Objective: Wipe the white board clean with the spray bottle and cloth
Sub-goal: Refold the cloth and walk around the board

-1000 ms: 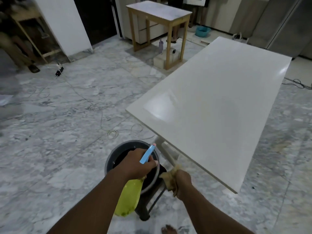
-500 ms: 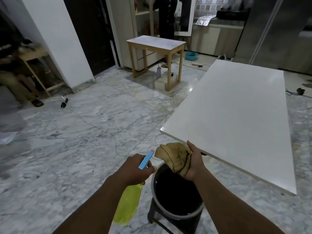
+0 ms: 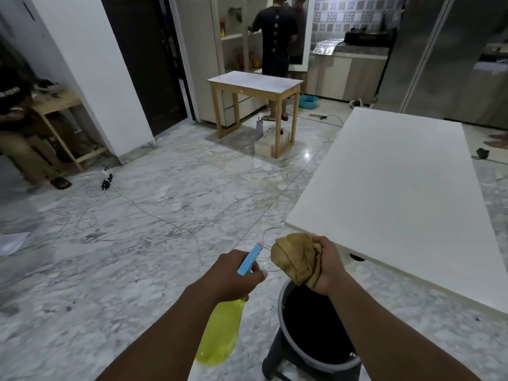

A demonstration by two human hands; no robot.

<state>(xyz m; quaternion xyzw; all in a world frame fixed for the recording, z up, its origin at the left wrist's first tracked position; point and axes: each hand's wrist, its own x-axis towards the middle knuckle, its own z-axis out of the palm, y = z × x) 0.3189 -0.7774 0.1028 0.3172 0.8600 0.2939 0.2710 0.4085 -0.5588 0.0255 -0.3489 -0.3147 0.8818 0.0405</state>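
Note:
A large white board [image 3: 395, 193] lies flat at the right, raised off the floor, its near corner just beyond my hands. My left hand [image 3: 233, 273] grips a spray bottle [image 3: 220, 336] with a yellow body and a blue nozzle that points up and right toward the cloth. My right hand [image 3: 328, 266] is closed on a bunched tan cloth [image 3: 295, 259], held above the bucket and a little short of the board's near edge. Neither hand touches the board.
A grey bucket [image 3: 288, 342] on a dark stool stands under my right forearm. Thin cables [image 3: 154, 213] trail across the marble floor. A small wooden table [image 3: 254, 88] stands farther back, with a person [image 3: 275, 37] behind it. Another person [image 3: 16, 119] sits at the far left.
The view has tilted up, showing more of the room. My right hand lifted the cloth from beside the bucket to above it, near the board's corner. My left hand keeps the bottle.

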